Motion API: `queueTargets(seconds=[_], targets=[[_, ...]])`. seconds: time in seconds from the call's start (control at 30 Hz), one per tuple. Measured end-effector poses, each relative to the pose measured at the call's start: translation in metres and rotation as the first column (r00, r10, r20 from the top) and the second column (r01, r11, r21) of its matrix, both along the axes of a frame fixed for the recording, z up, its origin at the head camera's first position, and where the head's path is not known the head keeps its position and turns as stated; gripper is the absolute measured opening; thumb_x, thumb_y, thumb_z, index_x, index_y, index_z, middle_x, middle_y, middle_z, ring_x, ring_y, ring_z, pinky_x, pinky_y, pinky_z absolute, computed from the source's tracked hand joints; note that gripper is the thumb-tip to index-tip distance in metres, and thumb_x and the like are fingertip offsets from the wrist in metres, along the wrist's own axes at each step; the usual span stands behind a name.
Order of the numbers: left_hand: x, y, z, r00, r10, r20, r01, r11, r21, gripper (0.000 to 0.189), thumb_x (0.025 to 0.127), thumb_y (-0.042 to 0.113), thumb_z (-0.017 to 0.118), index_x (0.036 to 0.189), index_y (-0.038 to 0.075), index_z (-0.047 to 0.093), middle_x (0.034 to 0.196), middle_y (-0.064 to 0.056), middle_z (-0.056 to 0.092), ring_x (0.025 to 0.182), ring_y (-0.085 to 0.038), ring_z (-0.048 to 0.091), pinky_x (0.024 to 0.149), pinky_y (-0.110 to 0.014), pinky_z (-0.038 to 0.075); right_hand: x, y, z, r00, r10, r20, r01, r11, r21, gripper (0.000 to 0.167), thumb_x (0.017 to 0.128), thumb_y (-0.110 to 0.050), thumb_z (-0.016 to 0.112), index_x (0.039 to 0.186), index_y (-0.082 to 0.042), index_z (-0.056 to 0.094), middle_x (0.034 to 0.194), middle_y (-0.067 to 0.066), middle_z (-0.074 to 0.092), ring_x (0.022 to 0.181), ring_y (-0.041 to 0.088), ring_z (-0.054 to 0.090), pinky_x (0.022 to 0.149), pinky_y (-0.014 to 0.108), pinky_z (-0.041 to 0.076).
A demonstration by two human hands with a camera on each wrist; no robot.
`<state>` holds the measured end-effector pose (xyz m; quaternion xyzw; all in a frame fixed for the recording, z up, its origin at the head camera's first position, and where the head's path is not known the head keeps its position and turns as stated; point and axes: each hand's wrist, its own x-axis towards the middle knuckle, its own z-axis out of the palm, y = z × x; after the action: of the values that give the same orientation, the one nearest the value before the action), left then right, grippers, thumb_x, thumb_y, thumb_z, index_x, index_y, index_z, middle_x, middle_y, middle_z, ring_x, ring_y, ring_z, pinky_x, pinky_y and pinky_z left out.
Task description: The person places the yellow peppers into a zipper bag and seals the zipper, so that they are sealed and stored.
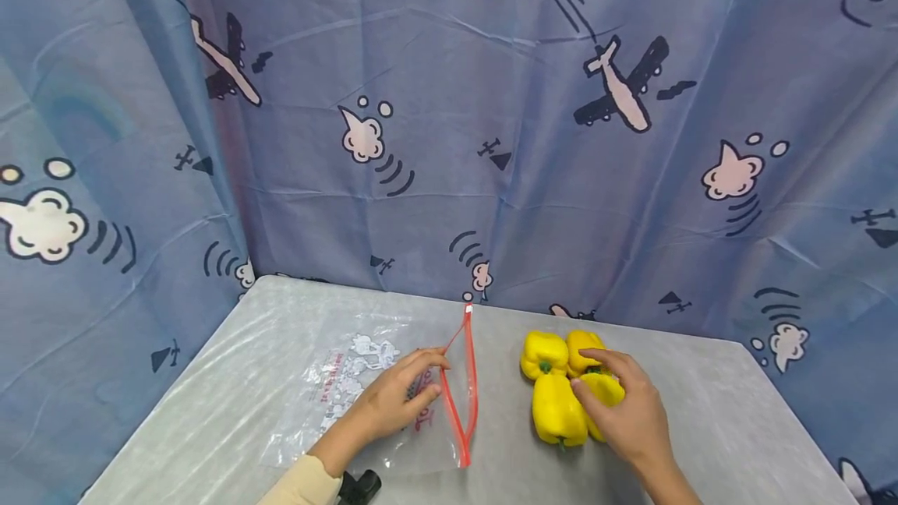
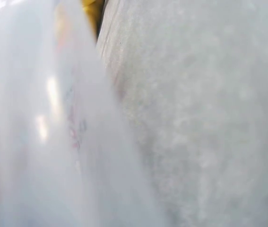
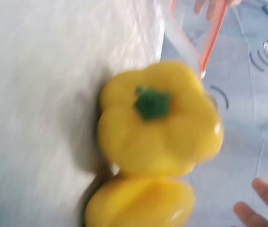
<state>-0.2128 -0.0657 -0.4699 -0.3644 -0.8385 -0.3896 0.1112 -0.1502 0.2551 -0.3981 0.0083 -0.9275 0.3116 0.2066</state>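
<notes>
A clear zip bag (image 1: pixel 393 388) with a red zip edge and printed figures lies toward the left of the table, its mouth parted and facing right. My left hand (image 1: pixel 396 400) holds the bag at the red edge of its mouth. In the left wrist view the blurred plastic (image 2: pixel 72 132) hides most of that hand. Several yellow bell peppers (image 1: pixel 559 411) with green stems sit in a cluster to the right of the bag. Over the cluster's right side is my right hand (image 1: pixel 630 407), fingers spread. In the right wrist view its fingers (image 3: pixel 266 196) stand apart from the nearest pepper (image 3: pixel 157 123).
Under everything is a pale grey table (image 1: pixel 238 380). A blue patterned curtain (image 1: pixel 435 139) hangs along its back and sides. Near the left wrist, a black object (image 1: pixel 361 487) shows at the front edge.
</notes>
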Motion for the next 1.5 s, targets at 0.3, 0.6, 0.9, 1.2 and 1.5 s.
queueTargets(seconds=[0.3,0.6,0.9,1.2,1.5], targets=[[0.0,-0.001,0.001,1.0,-0.009,0.028,0.009,1.0,0.008,0.029,0.096,0.028,0.058,0.124,0.032,0.053,0.141,0.009,0.05,0.133,-0.015,0.047,0.108,-0.039,0.044,-0.003,0.037,-0.008,0.922,-0.104,0.374,0.128,0.991,-0.04,0.065,0.089,-0.05,0.062,0.139,-0.011,0.048,0.146,0.025,0.037,0.122,0.048,0.048,0.093,0.06,0.046],[-0.001,0.0,0.0,0.999,-0.007,0.04,0.008,1.0,-0.008,0.03,0.095,0.026,0.06,0.125,0.03,0.054,0.143,0.01,0.048,0.134,-0.015,0.046,0.109,-0.039,0.042,-0.011,0.053,-0.024,0.861,-0.123,0.494,0.172,0.984,-0.054,0.084,0.081,-0.059,0.066,0.143,-0.008,0.04,0.144,0.032,0.035,0.119,0.053,0.05,0.085,0.052,0.055],[-0.001,0.0,0.001,0.999,0.001,0.051,0.0,1.0,-0.014,0.032,0.094,0.023,0.061,0.124,0.032,0.053,0.143,0.009,0.049,0.135,-0.016,0.046,0.11,-0.039,0.041,-0.016,0.053,-0.034,0.853,-0.116,0.508,0.169,0.984,-0.059,0.091,0.076,-0.052,0.075,0.142,-0.004,0.034,0.141,0.035,0.035,0.116,0.055,0.05,0.081,0.052,0.056],[-0.001,0.001,0.002,0.998,-0.007,0.062,0.008,1.0,-0.012,0.031,0.095,0.025,0.061,0.124,0.029,0.054,0.142,0.01,0.05,0.135,-0.015,0.046,0.111,-0.038,0.04,-0.018,0.053,-0.038,0.825,-0.114,0.553,0.178,0.982,-0.062,0.098,0.073,-0.055,0.077,0.14,-0.001,0.03,0.14,0.036,0.034,0.118,0.055,0.045,0.083,0.053,0.054],[-0.001,0.001,0.002,0.998,0.0,0.067,0.001,1.0,-0.015,0.031,0.094,0.023,0.061,0.124,0.028,0.054,0.142,0.009,0.05,0.135,-0.015,0.046,0.11,-0.039,0.041,-0.019,0.056,-0.039,0.819,-0.118,0.562,0.179,0.982,-0.054,0.104,0.072,-0.062,0.074,0.14,0.005,0.031,0.137,0.039,0.037,0.116,0.054,0.048,0.083,0.052,0.054]])
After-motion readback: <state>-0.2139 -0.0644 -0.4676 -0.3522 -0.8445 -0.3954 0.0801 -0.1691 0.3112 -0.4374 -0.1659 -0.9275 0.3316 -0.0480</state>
